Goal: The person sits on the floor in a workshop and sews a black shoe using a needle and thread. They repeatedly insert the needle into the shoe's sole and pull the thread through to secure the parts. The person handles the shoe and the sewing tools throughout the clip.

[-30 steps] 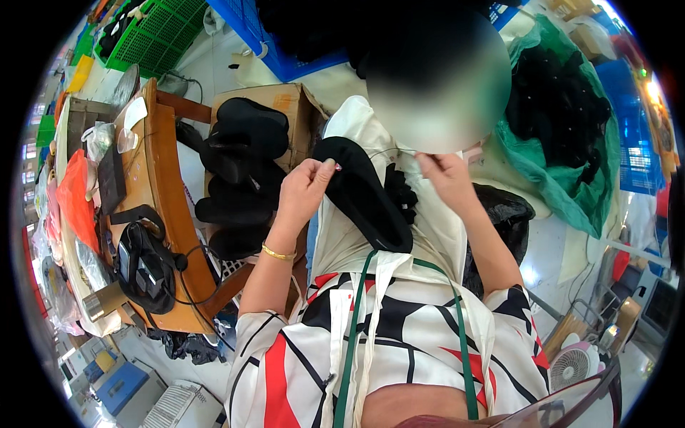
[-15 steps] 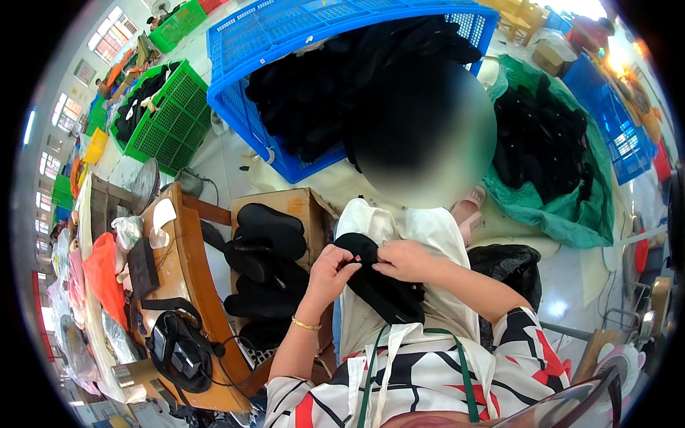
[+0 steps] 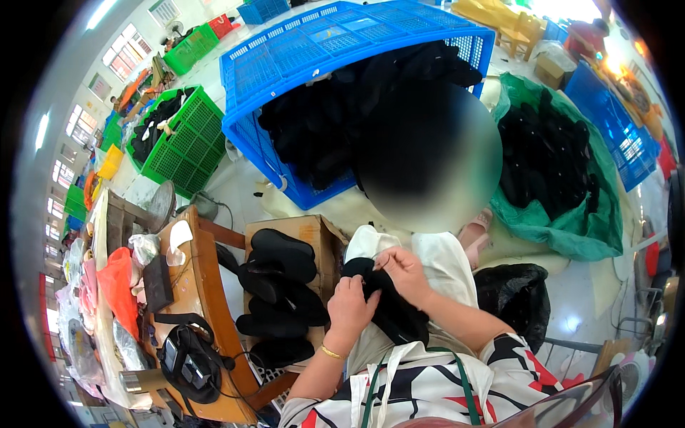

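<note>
A black slipper [image 3: 397, 317] lies across my lap, on the white apron [image 3: 446, 267]. My left hand [image 3: 348, 307] is closed on its far end, fingers bent and pressed into the dark fabric. Just right of it and slightly raised, my right hand [image 3: 405, 277] pinches thumb and fingertips together. Whatever sits in that pinch is too small to make out. Several more black slippers [image 3: 282, 257] are piled on a cardboard box [image 3: 325, 242] to my left.
Ahead, a blue crate [image 3: 242, 118] holds a heap of black slippers, partly behind a blurred patch. A green sack [image 3: 592, 239] of black pieces lies at right, near a black plastic bag [image 3: 510, 285]. Left stands a wooden table [image 3: 203, 285] with a black bag [image 3: 189, 364].
My right hand has lifted off the slipper and moved slightly away from my left hand, still pinched. My left hand has shifted onto the slipper's far end. The whole view has tilted slightly.
</note>
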### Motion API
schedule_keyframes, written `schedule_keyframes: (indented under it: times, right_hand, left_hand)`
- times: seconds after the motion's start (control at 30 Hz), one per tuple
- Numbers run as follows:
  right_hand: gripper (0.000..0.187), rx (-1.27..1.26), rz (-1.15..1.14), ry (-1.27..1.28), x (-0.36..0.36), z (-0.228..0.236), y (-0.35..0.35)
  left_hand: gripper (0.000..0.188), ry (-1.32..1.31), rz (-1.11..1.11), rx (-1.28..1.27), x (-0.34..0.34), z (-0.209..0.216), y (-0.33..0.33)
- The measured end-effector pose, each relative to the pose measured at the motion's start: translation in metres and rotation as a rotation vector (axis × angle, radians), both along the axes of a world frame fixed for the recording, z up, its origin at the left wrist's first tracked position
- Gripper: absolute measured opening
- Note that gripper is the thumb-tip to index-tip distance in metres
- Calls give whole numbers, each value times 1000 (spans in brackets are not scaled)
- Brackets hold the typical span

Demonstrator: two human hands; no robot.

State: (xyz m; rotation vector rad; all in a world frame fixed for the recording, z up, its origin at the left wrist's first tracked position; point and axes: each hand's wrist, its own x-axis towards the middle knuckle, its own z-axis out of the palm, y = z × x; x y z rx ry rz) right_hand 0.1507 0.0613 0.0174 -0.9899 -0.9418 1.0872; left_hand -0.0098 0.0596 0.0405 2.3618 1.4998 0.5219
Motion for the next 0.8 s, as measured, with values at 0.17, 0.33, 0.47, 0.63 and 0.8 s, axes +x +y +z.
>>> schedule_keyframes:
  times: [0.17,0.33,0.47,0.63,0.8]
  right_hand:
    - [26,-133,222,769,-25,-17,1]
    - [25,-224,221,754,-24,-17,-7]
    - [23,-240,130,752,-28,-23,-16]
    - [24,-174,67,630,-39,-10,-29]
    - [28,-97,146,294,-38,9,-56]
  left_hand:
    - [29,5,81,145,2,-23,1]
    - [27,42,42,265,-1,-42,1]
    - [27,35,16,286,-2,-51,1]
    - [25,69,25,299,-3,-58,7]
    - [20,-18,-38,278,-8,-57,7]
